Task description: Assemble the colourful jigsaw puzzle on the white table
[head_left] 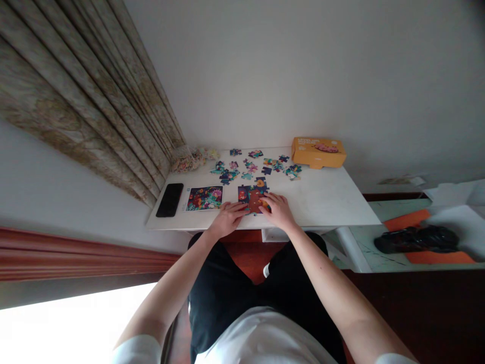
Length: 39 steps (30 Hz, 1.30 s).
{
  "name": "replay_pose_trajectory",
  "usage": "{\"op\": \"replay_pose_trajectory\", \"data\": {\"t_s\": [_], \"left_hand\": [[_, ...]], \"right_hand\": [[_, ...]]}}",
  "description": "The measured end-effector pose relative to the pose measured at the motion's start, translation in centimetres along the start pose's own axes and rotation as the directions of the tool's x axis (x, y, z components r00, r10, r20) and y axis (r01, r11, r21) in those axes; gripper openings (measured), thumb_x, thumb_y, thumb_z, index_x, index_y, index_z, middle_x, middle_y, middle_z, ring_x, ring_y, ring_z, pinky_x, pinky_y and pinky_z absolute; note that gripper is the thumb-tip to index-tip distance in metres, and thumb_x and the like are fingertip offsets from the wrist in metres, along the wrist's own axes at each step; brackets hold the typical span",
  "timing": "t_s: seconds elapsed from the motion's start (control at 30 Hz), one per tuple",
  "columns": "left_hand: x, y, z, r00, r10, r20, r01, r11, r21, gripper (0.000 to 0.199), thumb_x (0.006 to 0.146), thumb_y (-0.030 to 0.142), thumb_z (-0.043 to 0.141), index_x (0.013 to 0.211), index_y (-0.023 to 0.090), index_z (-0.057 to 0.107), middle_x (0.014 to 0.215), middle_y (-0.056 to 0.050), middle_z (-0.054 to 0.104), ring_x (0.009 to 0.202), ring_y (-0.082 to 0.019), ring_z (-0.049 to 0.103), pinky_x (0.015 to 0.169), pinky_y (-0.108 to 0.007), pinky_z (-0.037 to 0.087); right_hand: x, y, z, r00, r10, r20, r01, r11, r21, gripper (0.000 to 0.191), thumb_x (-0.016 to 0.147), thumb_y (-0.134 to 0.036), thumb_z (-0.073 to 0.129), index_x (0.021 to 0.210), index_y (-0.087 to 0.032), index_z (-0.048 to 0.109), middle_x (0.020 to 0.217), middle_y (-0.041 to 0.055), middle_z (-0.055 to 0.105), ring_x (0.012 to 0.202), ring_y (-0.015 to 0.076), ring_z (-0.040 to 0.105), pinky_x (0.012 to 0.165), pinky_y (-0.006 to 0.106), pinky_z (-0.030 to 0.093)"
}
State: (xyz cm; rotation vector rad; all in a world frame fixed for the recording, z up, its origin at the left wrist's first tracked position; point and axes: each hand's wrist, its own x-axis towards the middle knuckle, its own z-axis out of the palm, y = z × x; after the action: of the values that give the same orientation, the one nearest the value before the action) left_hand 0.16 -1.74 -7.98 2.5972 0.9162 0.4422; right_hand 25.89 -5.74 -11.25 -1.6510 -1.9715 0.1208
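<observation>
Brown-and-navy joined puzzle pieces [254, 198] lie beneath loosely spread hands [253, 214].

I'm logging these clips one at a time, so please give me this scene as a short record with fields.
Left hand: fingers at the lower left of the joined puzzle section; hand
Right hand: fingers over that section's right side; hand; grip unclear
Loose pieces: scattered beyond the section
Left side: printed picture sheet, then dark phone
Far left: clear bag of small items
Far right: orange box
Surface: white table
</observation>
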Motion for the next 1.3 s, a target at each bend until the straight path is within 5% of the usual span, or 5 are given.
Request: {"op": "replay_pose_trajectory", "data": {"t_s": [0.3, 0.63, 0.8, 1.3], "left_hand": [[0.2, 0.4, 0.1, 0.998, 0.028, 0.064, -0.032, 0.998, 0.056, 0.049, 0.099, 0.01, 0.051, 0.138, 0.034, 0.067, 0.15, -0.006, 0.063, 0.144, -0.024, 0.054, 0.128, -0.061, 0.022], [-0.1, 0.4, 0.5, 0.999, 0.037, 0.033, -0.04, 0.993, 0.115, 0.053, 0.097, 0.008, 0.052, 0.141, 0.035, 0.064, 0.152, -0.007, 0.062, 0.145, -0.025, 0.053, 0.128, -0.06, 0.022], [-0.1, 0.5, 0.9, 0.995, 0.027, 0.101, -0.048, 0.975, 0.216, 0.053, 0.099, 0.01, 0.047, 0.147, 0.03, 0.057, 0.157, -0.007, 0.056, 0.15, -0.024, 0.047, 0.13, -0.06, 0.02], [-0.5, 1.0, 1.9, 0.999, 0.005, 0.049, -0.021, 0.943, 0.331, 0.049, 0.111, 0.038, 0.039, 0.158, 0.029, 0.047, 0.166, -0.009, 0.044, 0.155, -0.026, 0.04, 0.13, -0.062, 0.016]], "right_hand": [[0.0, 0.4, 0.5, 1.0, -0.017, 0.022, 0.016, 0.998, 0.063, 0.035, 0.101, -0.035, 0.057, 0.132, -0.023, 0.071, 0.147, 0.0147, 0.063, 0.138, 0.0306, 0.057, 0.122, 0.059, 0.034], [0.0, 0.3, 0.3, 0.999, -0.026, 0.021, 0.025, 0.998, 0.055, 0.034, 0.102, -0.034, 0.058, 0.131, -0.021, 0.07, 0.147, 0.0148, 0.064, 0.139, 0.0292, 0.057, 0.123, 0.056, 0.036], [0.0, 0.3, 0.3, 0.999, -0.032, 0.019, 0.031, 0.999, 0.045, 0.033, 0.102, -0.033, 0.059, 0.13, -0.02, 0.071, 0.146, 0.015, 0.065, 0.139, 0.0299, 0.058, 0.122, 0.056, 0.038], [-0.1, 0.2, 0.3, 1.0, -0.027, 0.003, 0.026, 0.998, 0.054, 0.034, 0.101, -0.033, 0.059, 0.13, -0.02, 0.071, 0.146, 0.0156, 0.064, 0.139, 0.0302, 0.057, 0.121, 0.058, 0.038]]}}
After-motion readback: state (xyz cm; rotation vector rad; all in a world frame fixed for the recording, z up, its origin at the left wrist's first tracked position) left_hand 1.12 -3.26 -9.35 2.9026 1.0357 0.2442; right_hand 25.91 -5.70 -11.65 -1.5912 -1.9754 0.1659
